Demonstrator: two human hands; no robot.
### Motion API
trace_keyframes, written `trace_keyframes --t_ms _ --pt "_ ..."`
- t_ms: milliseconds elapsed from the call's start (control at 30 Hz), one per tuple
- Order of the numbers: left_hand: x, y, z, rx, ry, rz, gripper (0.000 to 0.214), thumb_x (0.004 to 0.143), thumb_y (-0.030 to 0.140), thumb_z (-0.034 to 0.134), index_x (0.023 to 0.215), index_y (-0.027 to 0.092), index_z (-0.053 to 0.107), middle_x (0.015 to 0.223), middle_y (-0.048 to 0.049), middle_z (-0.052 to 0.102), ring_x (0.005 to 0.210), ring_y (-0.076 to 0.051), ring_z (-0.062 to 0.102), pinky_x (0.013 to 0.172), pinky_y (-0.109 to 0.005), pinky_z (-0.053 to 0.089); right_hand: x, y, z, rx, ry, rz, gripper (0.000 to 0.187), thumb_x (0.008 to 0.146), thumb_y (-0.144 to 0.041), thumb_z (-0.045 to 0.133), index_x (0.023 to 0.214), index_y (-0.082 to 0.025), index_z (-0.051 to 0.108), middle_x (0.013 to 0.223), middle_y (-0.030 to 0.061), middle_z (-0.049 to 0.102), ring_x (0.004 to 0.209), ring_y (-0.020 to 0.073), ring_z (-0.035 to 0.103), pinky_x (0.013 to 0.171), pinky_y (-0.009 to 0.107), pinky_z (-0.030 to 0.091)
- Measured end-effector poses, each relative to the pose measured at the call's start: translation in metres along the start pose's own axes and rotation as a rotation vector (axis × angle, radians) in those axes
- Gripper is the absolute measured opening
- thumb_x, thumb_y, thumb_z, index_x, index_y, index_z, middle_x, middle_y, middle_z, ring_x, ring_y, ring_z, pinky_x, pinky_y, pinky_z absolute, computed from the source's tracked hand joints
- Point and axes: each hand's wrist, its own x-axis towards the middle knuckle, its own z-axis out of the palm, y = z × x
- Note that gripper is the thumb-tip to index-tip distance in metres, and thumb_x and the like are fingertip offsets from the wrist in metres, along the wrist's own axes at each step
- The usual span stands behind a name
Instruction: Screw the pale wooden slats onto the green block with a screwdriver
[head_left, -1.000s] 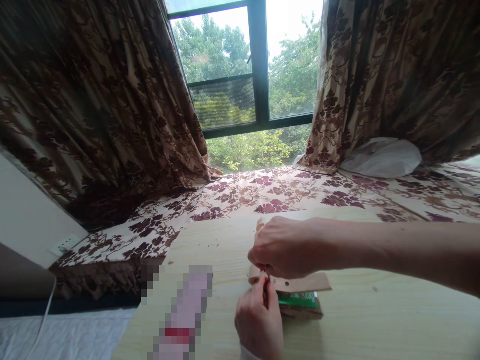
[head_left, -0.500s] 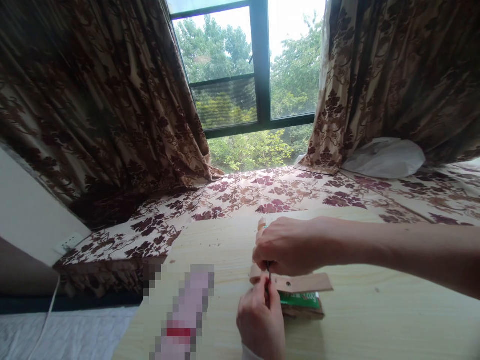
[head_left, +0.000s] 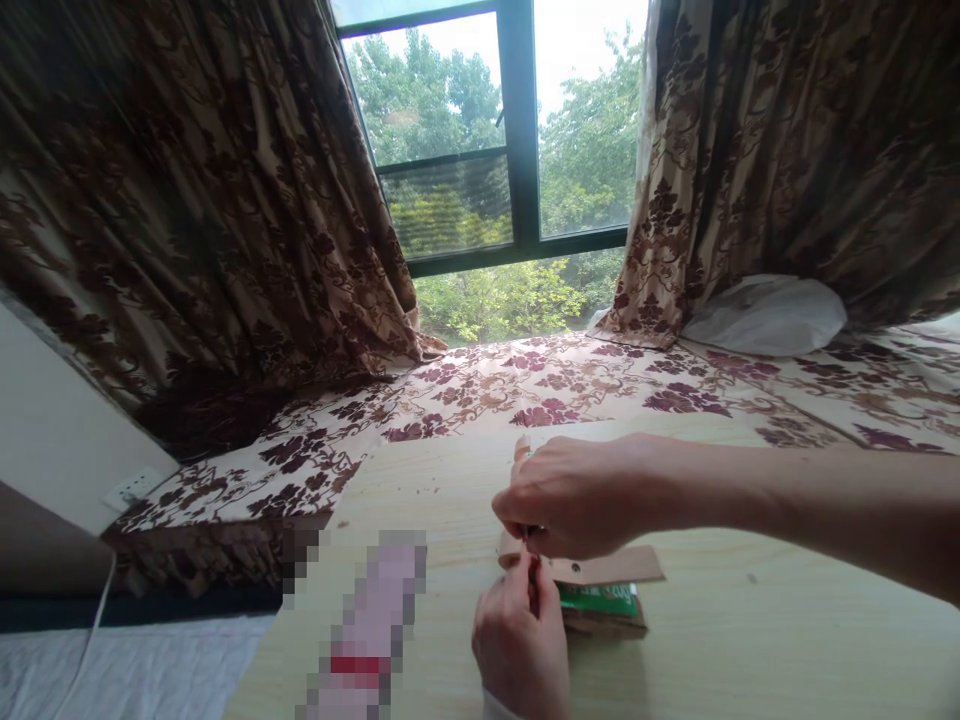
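My right hand [head_left: 574, 495] is closed in a pinch above a flat tan strip [head_left: 622, 565], and a small dark thing shows at its fingertips, too hidden to name. Just below it, my left hand [head_left: 520, 630] pinches something small and dark with a reddish tint. The fingertips of both hands nearly meet at the strip's left part. A dark round dot marks the strip. Beneath lies a green printed packet [head_left: 611, 600], partly covered, on top of a brown piece with a rough edge [head_left: 615, 629]. A pale tan end [head_left: 521, 446] sticks out beyond my right hand.
The pale wooden board [head_left: 750, 630] carries everything. A blurred pinkish long shape [head_left: 382, 610] with a red band lies on the left. Behind are a flower-patterned cloth [head_left: 480, 390], curtains [head_left: 300, 200], a window [head_left: 517, 150] and a white plastic bag [head_left: 769, 315].
My right hand has shifted slightly left, its fingers now lower over the left fingertips. The thin dark thing seen between the hands is now mostly hidden. My left hand stays almost in place.
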Motion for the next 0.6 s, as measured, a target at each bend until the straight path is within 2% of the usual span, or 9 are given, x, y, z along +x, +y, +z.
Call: trace_keyframes --t_ms 200,400,533,600 --pt "-0.001 0.001 0.000 -0.030 0.012 -0.017 0.028 0.085 0.026 0.042 0.080 0.020 0.068 0.059 -0.0012 0.065 0.051 -0.016 0.062 0.046 -0.026 0.044 0.004 0.005 0.007 -0.007 0.117 0.077 0.020 0.079 -0.029 0.049 0.078 -0.016 0.064 0.059 0.0026 0.053 0.047 0.0096 0.027 0.045 0.026 0.019" --pt "-0.001 0.000 -0.001 -0.015 0.024 -0.016 0.029 0.086 0.025 0.040 0.079 0.019 0.068 0.057 -0.0016 0.064 0.050 -0.016 0.061 0.046 -0.026 0.042 -0.003 0.008 0.015 0.128 0.175 -0.011 0.012 0.080 -0.027 0.051 0.085 -0.020 0.059 0.065 0.0002 0.053 0.052 0.0089 0.032 0.048 0.023 0.021" --pt "-0.006 -0.007 0.003 -0.037 -0.005 0.048 0.019 0.083 0.027 0.048 0.083 0.022 0.066 0.056 0.0014 0.062 0.050 -0.014 0.060 0.047 -0.024 0.043 -0.003 0.006 0.032 0.179 0.291 0.065 0.009 0.082 -0.025 0.048 0.081 -0.018 0.053 0.063 -0.0002 0.052 0.052 0.0086 0.031 0.048 0.024 0.019" --pt "-0.010 -0.011 0.009 -0.055 0.023 0.025 0.018 0.083 0.032 0.050 0.087 0.023 0.066 0.057 0.0017 0.061 0.052 -0.014 0.059 0.051 -0.024 0.044 -0.001 0.005 0.043 0.222 0.368 0.098 0.011 0.083 -0.028 0.049 0.084 -0.018 0.052 0.064 -0.0003 0.053 0.053 0.0090 0.033 0.049 0.025 0.019"
